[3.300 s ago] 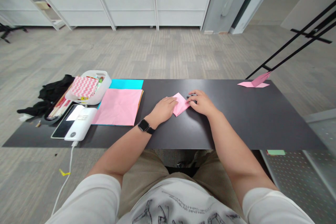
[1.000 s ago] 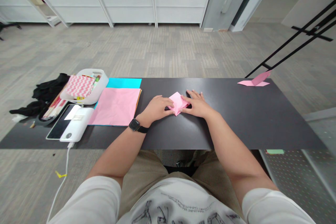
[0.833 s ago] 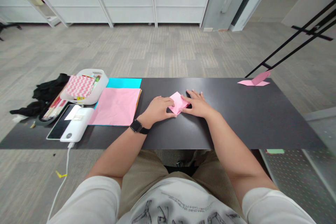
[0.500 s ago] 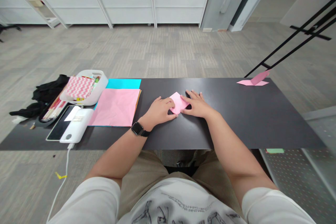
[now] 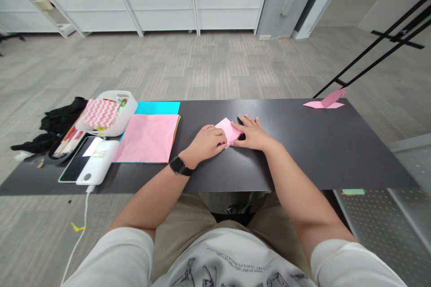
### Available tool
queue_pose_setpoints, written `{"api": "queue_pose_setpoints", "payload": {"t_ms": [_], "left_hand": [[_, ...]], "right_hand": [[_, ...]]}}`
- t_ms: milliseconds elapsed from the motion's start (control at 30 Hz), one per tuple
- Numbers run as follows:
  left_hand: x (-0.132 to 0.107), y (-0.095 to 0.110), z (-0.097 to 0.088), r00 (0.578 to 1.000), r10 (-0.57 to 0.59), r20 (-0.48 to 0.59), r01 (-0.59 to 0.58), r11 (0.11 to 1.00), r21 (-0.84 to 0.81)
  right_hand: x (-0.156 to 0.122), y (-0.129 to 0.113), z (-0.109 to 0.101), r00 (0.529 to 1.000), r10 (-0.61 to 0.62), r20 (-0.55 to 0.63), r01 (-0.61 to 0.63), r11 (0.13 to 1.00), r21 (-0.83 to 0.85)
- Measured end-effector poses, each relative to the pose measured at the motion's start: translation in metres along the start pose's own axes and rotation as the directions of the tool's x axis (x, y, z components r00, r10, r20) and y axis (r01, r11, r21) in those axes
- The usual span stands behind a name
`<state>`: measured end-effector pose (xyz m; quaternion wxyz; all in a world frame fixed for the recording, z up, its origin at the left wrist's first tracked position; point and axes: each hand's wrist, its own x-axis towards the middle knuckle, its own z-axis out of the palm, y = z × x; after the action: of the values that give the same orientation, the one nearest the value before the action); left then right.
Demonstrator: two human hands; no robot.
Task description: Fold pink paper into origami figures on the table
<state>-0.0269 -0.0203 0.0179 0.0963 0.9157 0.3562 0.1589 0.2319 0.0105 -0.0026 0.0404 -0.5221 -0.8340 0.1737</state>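
A small folded piece of pink paper (image 5: 227, 128) lies on the dark table in front of me, one pointed corner facing away. My left hand (image 5: 209, 140), with a black watch at the wrist, has curled fingers over its left side, thumb and fingertips pinched at the near edge. My right hand (image 5: 252, 133) holds the right side between thumb and index finger; its other fingers are stretched out over the tabletop. Both hands cover parts of the paper, so its exact folds are partly hidden.
Left of my hands lie a stack of pink sheets (image 5: 148, 138), a blue sheet (image 5: 158, 107), a white power bank (image 5: 97, 162) with a cable, a tablet (image 5: 72, 171), a white basket (image 5: 124, 116) and black cloth (image 5: 62, 114). A folded pink paper figure (image 5: 332, 99) stands far right.
My left hand's fingers have curled in and its fingertips have drawn closer to the paper's near edge. My right hand has barely moved.
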Motion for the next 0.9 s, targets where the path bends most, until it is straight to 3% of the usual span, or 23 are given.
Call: {"api": "queue_pose_setpoints", "payload": {"t_ms": [333,600,900], "left_hand": [[0.002,0.003,-0.001,0.996,0.031,-0.087,-0.025,0.997,0.067],[0.0,0.005,-0.001,0.989,0.002,-0.149,0.021,0.988,0.156],[-0.004,0.011,-0.005,0.971,0.037,-0.235,-0.021,0.997,0.071]], "right_hand": [[-0.001,-0.008,-0.001,1.0,-0.017,-0.017,0.017,1.0,0.0],[-0.001,-0.011,-0.005,0.998,-0.057,0.016,0.056,0.997,0.055],[0.009,-0.012,0.004,0.985,-0.084,-0.15,0.1,0.99,0.103]]}}
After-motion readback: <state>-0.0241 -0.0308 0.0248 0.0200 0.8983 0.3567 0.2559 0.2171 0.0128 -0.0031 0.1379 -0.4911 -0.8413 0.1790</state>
